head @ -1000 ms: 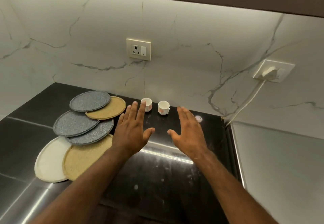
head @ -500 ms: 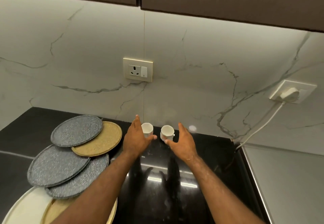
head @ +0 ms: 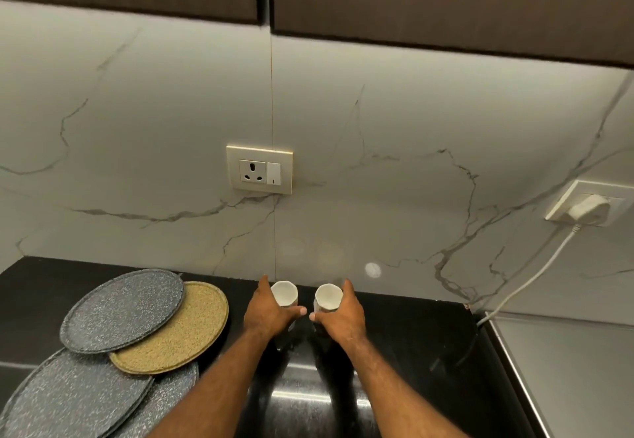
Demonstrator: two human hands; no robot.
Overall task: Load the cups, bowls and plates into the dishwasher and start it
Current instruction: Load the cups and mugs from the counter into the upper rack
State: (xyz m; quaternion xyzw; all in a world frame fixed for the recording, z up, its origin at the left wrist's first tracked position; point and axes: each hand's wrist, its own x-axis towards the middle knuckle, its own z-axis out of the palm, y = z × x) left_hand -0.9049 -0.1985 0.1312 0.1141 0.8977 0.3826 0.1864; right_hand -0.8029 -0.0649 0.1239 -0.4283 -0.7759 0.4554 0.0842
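Two small white cups stand side by side at the back of the black counter [head: 411, 352], close to the marble wall. My left hand [head: 269, 312] wraps around the left cup [head: 284, 293], thumb in front of it. My right hand [head: 341, 314] wraps around the right cup [head: 328, 296] the same way. Left of the hands lie overlapping round plates: a grey speckled plate [head: 121, 310] on top, a tan plate [head: 178, 331] under it, and more grey plates [head: 75, 400] nearer the front. No dishwasher is in view.
A wall socket [head: 259, 169] sits above the cups. At the right a white plug [head: 586, 209] fills a second socket, and its cable [head: 525, 283] runs down to the counter's back right corner. A grey steel surface [head: 566, 369] adjoins the counter on the right. Dark cabinets hang overhead.
Both hands have reached forward from open above the counter to the two cups and closed around them. The view has shifted closer to the wall.
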